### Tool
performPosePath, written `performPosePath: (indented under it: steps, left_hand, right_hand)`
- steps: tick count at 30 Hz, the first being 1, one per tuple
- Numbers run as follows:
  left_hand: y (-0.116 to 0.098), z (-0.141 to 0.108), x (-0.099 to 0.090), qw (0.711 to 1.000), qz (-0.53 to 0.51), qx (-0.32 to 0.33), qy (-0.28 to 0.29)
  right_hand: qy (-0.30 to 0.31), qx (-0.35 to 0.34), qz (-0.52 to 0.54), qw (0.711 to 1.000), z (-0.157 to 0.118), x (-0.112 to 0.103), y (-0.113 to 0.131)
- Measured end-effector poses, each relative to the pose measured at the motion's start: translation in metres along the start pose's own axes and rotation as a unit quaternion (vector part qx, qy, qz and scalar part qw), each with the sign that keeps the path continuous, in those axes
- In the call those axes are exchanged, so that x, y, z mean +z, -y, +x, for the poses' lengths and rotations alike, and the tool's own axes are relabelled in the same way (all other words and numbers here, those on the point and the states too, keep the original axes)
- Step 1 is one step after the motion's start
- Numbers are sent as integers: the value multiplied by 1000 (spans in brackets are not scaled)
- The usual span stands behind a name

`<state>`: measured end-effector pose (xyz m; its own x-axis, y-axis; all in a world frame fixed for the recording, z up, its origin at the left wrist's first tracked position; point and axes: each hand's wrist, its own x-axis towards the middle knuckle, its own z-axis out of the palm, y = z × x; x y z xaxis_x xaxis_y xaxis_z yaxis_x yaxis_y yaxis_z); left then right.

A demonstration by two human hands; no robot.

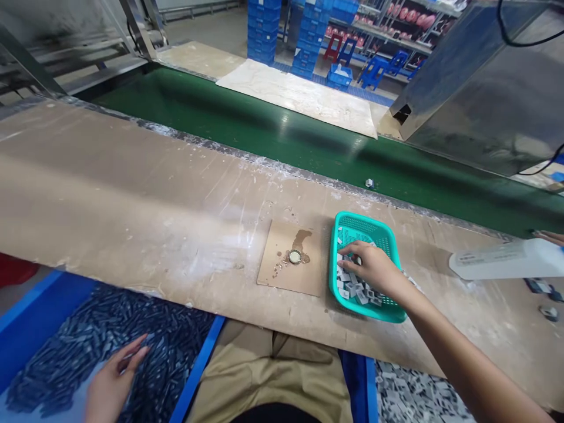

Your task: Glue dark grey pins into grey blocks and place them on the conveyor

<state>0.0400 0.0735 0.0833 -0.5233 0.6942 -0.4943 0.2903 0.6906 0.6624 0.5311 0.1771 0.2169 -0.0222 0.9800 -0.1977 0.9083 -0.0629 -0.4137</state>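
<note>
My right hand (pixel 372 267) reaches into a green plastic basket (pixel 396 258). Its thumb and fingers come together at small light-grey pieces (pixel 352 288) inside; whether one is between the fingertips I cannot make out. At lower left my left hand (pixel 117 376) is over a blue bin (pixel 198 364) full of dark slender pieces (pixel 171 329). Its thumb and index finger are bent toward each other, and what they pinch, if anything, is too small to name. Between the hands lies a cardboard square (pixel 275 235) with wet stains and a small round cap-like dish (pixel 295 257).
Beyond the tabletop (pixel 154 194) runs a green conveyor belt (pixel 264 123) carrying one small piece (pixel 369 183). A white translucent bottle (pixel 506 258) lies at right near another person's hand (pixel 550 236). A bin of grey pieces (pixel 414 393) stands below the table edge.
</note>
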Motion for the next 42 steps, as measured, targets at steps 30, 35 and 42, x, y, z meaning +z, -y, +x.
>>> performPosePath:
  steps: [30,35,42]
  left_hand:
    - [-141,-121,76,747,-491,-85,441]
    - [-147,-125,89,717,-506,-73,475]
    - [-145,-120,90,718,-517,-85,459]
  right_hand:
    - [-150,-207,40,966,10,42,63]
    - [-144,-230,-18,962,9,45,65]
    - [-122,-217,-38,968,7,45,66]
